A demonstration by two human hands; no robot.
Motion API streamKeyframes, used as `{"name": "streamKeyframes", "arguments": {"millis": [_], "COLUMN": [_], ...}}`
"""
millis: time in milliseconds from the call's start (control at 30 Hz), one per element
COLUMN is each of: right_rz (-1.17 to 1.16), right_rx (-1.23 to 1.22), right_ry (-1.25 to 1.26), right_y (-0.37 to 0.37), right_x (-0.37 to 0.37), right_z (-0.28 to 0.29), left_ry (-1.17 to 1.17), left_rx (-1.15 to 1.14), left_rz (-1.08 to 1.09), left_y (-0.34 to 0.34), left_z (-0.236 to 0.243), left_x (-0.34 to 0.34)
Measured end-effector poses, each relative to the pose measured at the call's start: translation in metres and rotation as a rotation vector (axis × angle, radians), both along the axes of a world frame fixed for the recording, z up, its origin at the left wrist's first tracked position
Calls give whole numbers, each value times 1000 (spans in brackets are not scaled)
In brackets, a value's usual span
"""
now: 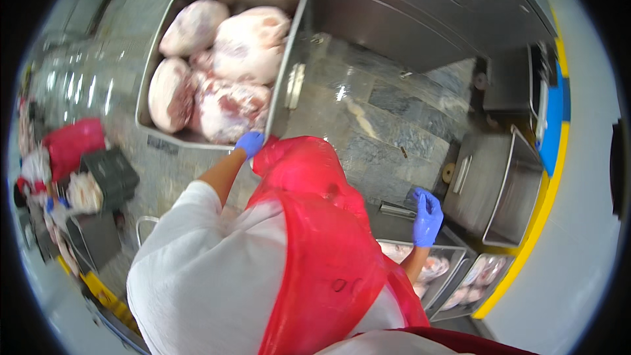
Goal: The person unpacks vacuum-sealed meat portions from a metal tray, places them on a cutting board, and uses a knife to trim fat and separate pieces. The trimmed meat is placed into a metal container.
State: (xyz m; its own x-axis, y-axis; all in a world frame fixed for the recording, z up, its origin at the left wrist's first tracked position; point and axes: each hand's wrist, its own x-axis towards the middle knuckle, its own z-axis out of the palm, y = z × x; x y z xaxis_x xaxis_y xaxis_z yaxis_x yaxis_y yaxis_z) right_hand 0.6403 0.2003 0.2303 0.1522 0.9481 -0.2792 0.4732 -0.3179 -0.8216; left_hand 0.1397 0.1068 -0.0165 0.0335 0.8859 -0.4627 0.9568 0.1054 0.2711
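Observation:
My left hand (250, 143), in a blue glove, is closed on the near rim of a steel bin (297, 23) at the upper centre. Large pale pieces of meat (244, 43) with pink patches fill that bin. My right hand (427, 217), also gloved in blue, is held out to the right with loosely bent fingers and nothing visible in it, above steel bins (453, 250) holding more meat. My red apron (309, 223) lies between my arms, partly hiding the floor below.
Steel units (401, 13) stand at the top. An open steel bin (509, 184) lines the right wall by a yellow and blue edge (555, 138). At far left a co-worker's gloved hand (58, 202) is beside a dark green crate (112, 177). Grey tiled floor (374, 112) shows between.

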Motion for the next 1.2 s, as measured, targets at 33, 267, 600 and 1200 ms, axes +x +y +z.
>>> {"name": "streamKeyframes", "arguments": {"millis": [33,267,600,1200], "right_rz": [14,-176,-788,-1975], "right_rx": [31,50,-179,-334], "right_ry": [-73,-183,-210,137], "right_y": [5,6,-74,-218], "right_x": [11,48,46,-77], "right_z": [-3,20,28,-22], "left_ry": [30,216,92,-579], "left_rx": [-82,-328,-573,-44], "left_rz": [48,-489,-665,-2161], "left_y": [0,81,403,129], "left_z": [-1,-27,-8,75], "left_x": [1,-31,154,750]}}
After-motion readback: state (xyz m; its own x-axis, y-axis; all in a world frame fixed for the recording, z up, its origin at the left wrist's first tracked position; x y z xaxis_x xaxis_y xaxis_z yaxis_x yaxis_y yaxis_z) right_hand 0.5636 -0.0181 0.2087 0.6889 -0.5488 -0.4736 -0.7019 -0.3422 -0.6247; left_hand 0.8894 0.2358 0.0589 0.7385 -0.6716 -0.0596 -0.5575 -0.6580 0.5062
